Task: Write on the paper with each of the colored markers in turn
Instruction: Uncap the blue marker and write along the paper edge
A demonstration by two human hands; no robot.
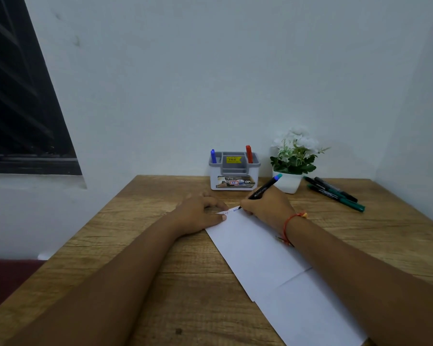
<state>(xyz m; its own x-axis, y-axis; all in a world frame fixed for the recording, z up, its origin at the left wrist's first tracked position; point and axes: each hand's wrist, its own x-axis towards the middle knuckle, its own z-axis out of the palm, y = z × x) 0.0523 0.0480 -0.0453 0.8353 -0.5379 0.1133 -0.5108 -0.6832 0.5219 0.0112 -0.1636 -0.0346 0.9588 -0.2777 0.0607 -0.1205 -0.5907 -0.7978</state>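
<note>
The wooden worktop (140, 245) carries a long white paper (255, 250) that runs from the near right to the far middle, and the writing is at its far end. As I judge it, the main thing for a clean line is that the sheet must not slide. The left hand (200, 213) lies with fingers loosely bent, holding nothing, and its thumb presses the paper's far left corner, where firm downward pressure is needed. The right hand (268, 206) grips a black marker (263, 189) with a blue-green end. The tip touches the paper just right of the left thumb, beside faint blue lettering. Light, even strokes with the wrist resting on the sheet should serve best. The paper thus lies under both hands. Three loose markers (335, 193) lie at the far right, well apart from the hands. A blue marker (213, 156) and a red marker (249, 154) stand in the organizer (234, 186) beyond the hands.
</note>
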